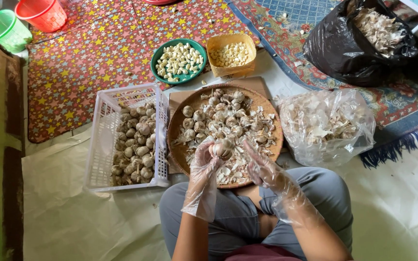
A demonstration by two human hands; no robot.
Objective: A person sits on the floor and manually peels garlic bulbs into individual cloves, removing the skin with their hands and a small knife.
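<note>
The left hand [204, 157] closes around a garlic bulb [221, 150] over the near rim of the woven tray [180, 145]; the right hand [262, 166] is open, empty. Loose gloves may let the bulb slip.

Clear plastic gloves [203, 179], grey trousers [228, 217]

The floor [73, 227] is covered with pale paper sheeting, a star-patterned mat [88, 58] and a patterned rug [388, 96]. On it sit a white crate [103, 140], a round woven tray [177, 140], a green bowl [156, 58], a yellow basket [232, 71], a clear bag [325, 125], a black bag [344, 58], and red [42, 14] and green [6, 30] baskets.
</note>
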